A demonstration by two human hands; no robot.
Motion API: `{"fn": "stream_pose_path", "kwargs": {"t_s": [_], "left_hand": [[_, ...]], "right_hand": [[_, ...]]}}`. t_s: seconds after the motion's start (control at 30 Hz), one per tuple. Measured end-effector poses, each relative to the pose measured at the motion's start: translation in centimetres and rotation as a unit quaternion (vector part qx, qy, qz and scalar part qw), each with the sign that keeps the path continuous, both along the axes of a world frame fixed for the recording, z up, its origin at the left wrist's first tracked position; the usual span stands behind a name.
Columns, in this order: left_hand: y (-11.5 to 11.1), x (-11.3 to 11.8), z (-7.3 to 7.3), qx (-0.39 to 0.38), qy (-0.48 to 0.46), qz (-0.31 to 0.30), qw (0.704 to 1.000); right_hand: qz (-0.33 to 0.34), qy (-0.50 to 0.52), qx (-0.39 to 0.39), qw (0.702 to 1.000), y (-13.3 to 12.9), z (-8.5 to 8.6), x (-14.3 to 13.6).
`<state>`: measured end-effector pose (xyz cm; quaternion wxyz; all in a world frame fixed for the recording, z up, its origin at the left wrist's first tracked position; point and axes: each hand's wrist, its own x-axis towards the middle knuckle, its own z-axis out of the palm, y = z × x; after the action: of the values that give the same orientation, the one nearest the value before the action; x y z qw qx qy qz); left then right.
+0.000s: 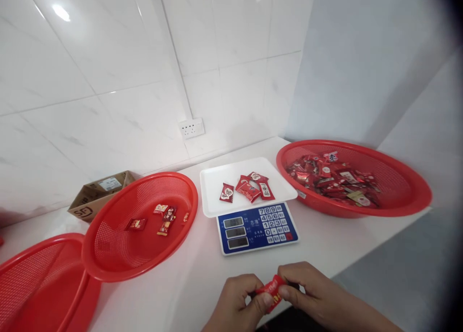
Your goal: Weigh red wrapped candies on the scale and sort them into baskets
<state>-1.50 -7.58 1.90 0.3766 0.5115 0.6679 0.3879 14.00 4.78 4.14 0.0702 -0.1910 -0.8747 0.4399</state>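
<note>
A small red candy packet (272,289) with yellow print is pinched between my two hands, near the table's front edge. My left hand (241,300) grips its left end with thumb and fingers. At its right end my right hand (307,291) closes on it the same way. Just beyond my hands stands a blue and white digital scale (258,228), its display digits too faint to read. Several red candy packets (249,189) lie on the scale's white tray (213,199), most in one cluster and one apart to the left.
A large red basket (405,197) heaped with red packets stands at the right. Left of the scale, another red basket (119,255) holds several small packets. A third red basket (77,293) fills the lower left. Behind them sits a cardboard box (85,206) against the tiled wall.
</note>
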Motion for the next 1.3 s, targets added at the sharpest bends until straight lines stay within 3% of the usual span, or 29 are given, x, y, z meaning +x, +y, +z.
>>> {"fn": "stream_pose_path", "kwargs": {"t_s": [0.17,0.37,0.57,0.7,0.83,1.0,1.13,1.3], "left_hand": [[-3.1,-0.1,0.0,-0.011,-0.015,0.023,1.000],[-5.5,-1.6,-1.6,-0.012,-0.015,0.057,0.998],[-4.1,-2.7,-0.5,0.021,-0.050,0.043,0.998],[-2.8,-3.6,0.3,0.041,-0.100,0.068,0.992],[-1.7,-4.1,0.1,0.055,-0.169,0.079,0.981],[0.6,-3.8,-0.7,0.030,-0.269,0.062,0.961],[2.3,-3.7,-0.3,0.020,-0.220,0.064,0.973],[3.0,-4.7,1.9,0.054,-0.069,0.154,0.984]], "right_hand": [[0.010,-0.017,0.002,1.000,-2.6,0.3,-0.8],[0.062,0.005,0.018,0.998,-3.9,0.6,-2.5],[0.054,0.019,-0.009,0.998,-2.8,0.7,-4.3],[0.060,0.024,-0.049,0.997,-1.4,0.2,-5.8],[0.051,0.042,-0.075,0.995,-0.1,0.6,-6.3],[0.086,0.023,-0.037,0.995,1.5,2.1,-5.4],[0.014,0.034,-0.002,0.999,3.6,1.9,-3.8],[-0.179,0.078,0.026,0.980,7.9,1.5,-2.4]]}}
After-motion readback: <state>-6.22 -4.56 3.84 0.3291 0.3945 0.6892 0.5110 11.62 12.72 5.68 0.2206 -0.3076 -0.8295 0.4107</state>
